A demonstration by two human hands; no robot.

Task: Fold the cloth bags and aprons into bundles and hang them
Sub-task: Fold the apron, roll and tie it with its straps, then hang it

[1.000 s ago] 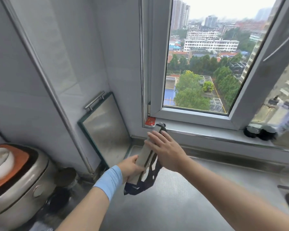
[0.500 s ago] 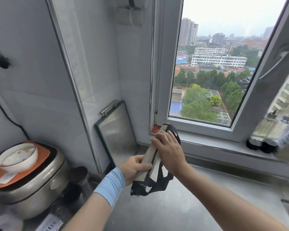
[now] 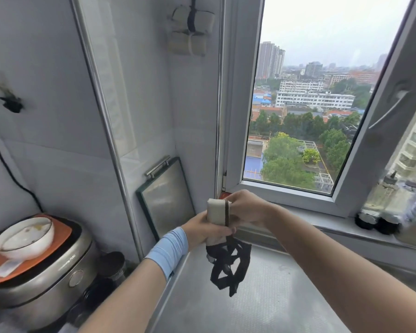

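A folded beige cloth bundle (image 3: 216, 212) stands upright in front of me, with a thin dark strap wrapped over its top. My left hand (image 3: 203, 229) grips its lower part. My right hand (image 3: 246, 209) holds it from the right side, fingers behind the bundle at the strap. A tangle of black straps (image 3: 228, 263) dangles below the bundle above the steel counter. High on the wall hang two bundles (image 3: 190, 32) of folded beige cloth, tied with dark straps.
A steel counter (image 3: 262, 296) runs below the window sill (image 3: 322, 219). A steel board with a handle (image 3: 166, 195) leans in the corner. At left stands a rice cooker (image 3: 41, 280) with an orange mat and a white bowl (image 3: 25, 236). Dark jars (image 3: 375, 223) sit on the sill.
The view has tilted up, showing the hung bundles. The cloth in my hands went from a long slanted strip to a short upright bundle, and the black straps now hang lower.
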